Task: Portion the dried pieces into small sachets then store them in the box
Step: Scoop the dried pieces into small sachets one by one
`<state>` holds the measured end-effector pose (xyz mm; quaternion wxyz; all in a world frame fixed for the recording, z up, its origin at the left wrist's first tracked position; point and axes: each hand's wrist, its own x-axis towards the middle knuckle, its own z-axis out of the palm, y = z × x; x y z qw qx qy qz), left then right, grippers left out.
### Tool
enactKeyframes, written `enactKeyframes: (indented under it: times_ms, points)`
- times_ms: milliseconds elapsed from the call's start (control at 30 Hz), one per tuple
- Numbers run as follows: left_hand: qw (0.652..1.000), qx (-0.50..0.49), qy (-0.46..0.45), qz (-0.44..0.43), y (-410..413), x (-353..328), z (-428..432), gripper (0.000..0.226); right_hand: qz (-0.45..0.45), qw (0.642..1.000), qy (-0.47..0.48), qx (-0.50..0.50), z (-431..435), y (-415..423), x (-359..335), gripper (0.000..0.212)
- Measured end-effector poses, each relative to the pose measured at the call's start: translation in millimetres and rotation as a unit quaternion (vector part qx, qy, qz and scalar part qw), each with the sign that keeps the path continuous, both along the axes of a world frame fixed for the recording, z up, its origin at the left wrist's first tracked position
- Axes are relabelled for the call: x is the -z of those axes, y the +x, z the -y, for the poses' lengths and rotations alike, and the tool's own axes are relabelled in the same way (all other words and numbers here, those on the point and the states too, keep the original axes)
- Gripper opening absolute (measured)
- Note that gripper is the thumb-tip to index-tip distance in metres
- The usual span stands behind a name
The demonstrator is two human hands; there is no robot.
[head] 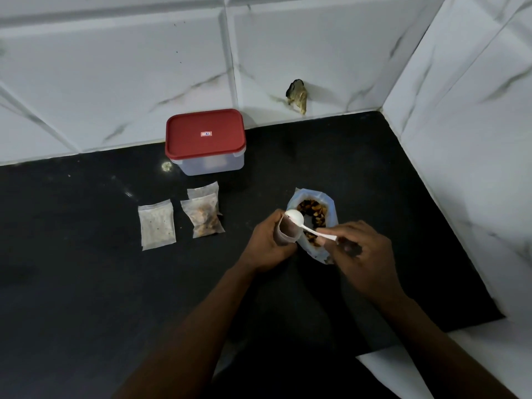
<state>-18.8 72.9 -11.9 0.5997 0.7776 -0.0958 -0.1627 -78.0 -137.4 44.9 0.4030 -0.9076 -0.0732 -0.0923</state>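
Observation:
My left hand [269, 243] holds a small translucent sachet [288, 230] upright with its mouth held apart. My right hand [359, 249] pinches the handle of a white plastic spoon [298, 219], whose bowl is tipped over the sachet's mouth. Just behind it stands an open clear bag of brown dried pieces [313, 216]. On the black counter to the left lie a filled sachet [204, 218], a flat sachet [157, 224] and another sachet [201, 191] partly under the filled one. A clear box with a red lid [205, 135], lid on, stands by the back wall.
The black counter [86, 269] ends at white marble-look tiled walls behind and on the right [460, 139]. A dark, ragged patch [298, 95] marks the back wall. A white ledge [431, 355] borders the counter at the lower right.

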Motion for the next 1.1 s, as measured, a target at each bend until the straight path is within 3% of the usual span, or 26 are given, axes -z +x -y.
enactKeyframes:
  times_ms: [67,200,300,400,567,800,933,1100]
  points:
    - [1.0,0.003,0.0,0.0,0.6,0.7,-0.4,0.045,-0.051,0.993,0.101,0.029,-0.6,0.5,-2.6,0.018]
    - [1.0,0.004,0.013,0.0,1.0,0.9,-0.9,0.045,-0.165,0.943,0.274,0.09,1.4,6.4,-4.9,0.016]
    - [1.0,0.003,0.015,-0.011,0.3,1.2,-1.0,0.045,-0.208,0.918,0.323,0.101,6.6,10.2,-5.8,0.017]
    - [1.0,0.0,0.01,-0.01,-0.6,1.9,-0.6,0.046,-0.218,0.918,0.32,0.09,8.3,11.4,-7.0,0.016]
    - [1.0,-0.001,0.001,-0.002,-1.9,3.1,-0.1,0.041,-0.192,0.952,0.234,0.045,2.1,11.7,-6.5,0.017]
    - [0.999,-0.025,0.018,0.019,-2.3,8.3,-5.7,0.049,-0.145,0.965,0.194,0.097,10.3,19.0,-3.2,0.012]
    - [0.998,-0.025,0.044,0.024,-0.4,13.4,-8.5,0.069,-0.061,0.996,0.013,0.07,22.7,28.4,5.9,0.017]
    - [0.998,0.017,0.062,0.027,13.7,9.1,-3.6,0.069,-0.006,0.982,-0.182,-0.04,25.5,47.3,27.7,0.024]
